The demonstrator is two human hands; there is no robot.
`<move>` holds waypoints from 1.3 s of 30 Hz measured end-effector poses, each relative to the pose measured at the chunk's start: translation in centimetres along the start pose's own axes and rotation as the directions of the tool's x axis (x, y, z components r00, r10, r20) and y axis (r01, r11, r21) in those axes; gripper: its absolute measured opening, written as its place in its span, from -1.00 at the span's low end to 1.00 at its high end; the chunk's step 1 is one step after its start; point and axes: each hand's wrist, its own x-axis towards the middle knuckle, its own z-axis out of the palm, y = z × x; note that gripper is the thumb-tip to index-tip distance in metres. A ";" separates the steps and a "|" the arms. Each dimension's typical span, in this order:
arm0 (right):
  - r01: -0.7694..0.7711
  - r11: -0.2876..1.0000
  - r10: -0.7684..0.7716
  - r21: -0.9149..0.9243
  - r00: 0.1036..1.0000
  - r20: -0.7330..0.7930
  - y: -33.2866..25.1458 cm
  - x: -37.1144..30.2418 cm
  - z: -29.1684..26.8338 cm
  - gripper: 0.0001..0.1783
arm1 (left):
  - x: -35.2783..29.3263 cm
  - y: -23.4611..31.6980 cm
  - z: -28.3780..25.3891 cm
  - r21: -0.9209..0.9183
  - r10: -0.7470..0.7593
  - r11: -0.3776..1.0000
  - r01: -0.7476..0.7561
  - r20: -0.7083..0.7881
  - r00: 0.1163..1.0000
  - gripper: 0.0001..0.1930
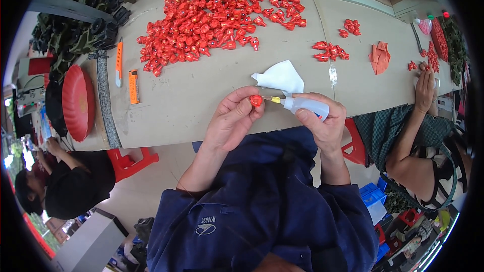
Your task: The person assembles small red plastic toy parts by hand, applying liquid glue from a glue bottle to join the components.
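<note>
Between the fingertips of my left hand [233,118] is a small red plastic part [256,100], rounded at the end facing up. My right hand [323,123] is wrapped round a translucent squeeze bottle [308,107] lying nearly level. Its thin nozzle with a yellow collar [276,99] points left at the red part; whether the tip touches it, I cannot tell. Just beyond both hands lies a crumpled white cloth [280,76] on the table. A large heap of similar red parts [206,27] spreads over the far middle of the table.
Smaller clusters of red parts [330,51] and an orange cloth piece [379,58] lie to the right. An orange cutter knife [119,64], a lighter [133,86] and a red basin [79,103] are at left, near dark green toy vehicles [96,35]. Co-workers sit on both sides.
</note>
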 end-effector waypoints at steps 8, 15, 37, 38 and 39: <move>-0.007 1.000 0.007 0.018 1.000 0.013 0.4 -0.1 -0.2 -0.75 | 0.1 -0.1 0.0 0.002 -0.008 1.000 0.008 -0.005 1.000 -0.78; -0.063 0.995 0.067 0.071 0.996 -0.052 0.2 2.0 0.3 -0.67 | -0.1 0.3 -0.3 -0.051 -0.011 0.999 0.011 0.011 1.000 -0.79; 0.160 0.795 -0.206 -0.586 0.978 -0.013 0.6 14.9 -0.1 -0.64 | -1.3 1.7 -2.0 -0.132 0.016 0.991 -0.020 -0.033 0.999 -0.87; 0.017 0.773 -0.114 -0.635 0.987 -0.112 0.2 17.2 -1.6 -0.68 | -1.3 1.7 -1.9 -0.138 0.014 0.990 -0.018 -0.033 0.999 -0.88; 0.094 0.691 -0.264 -0.717 0.956 -0.129 1.0 19.7 -3.8 -0.69 | -1.3 1.6 -1.7 -0.137 0.007 0.991 -0.010 -0.025 1.000 -0.88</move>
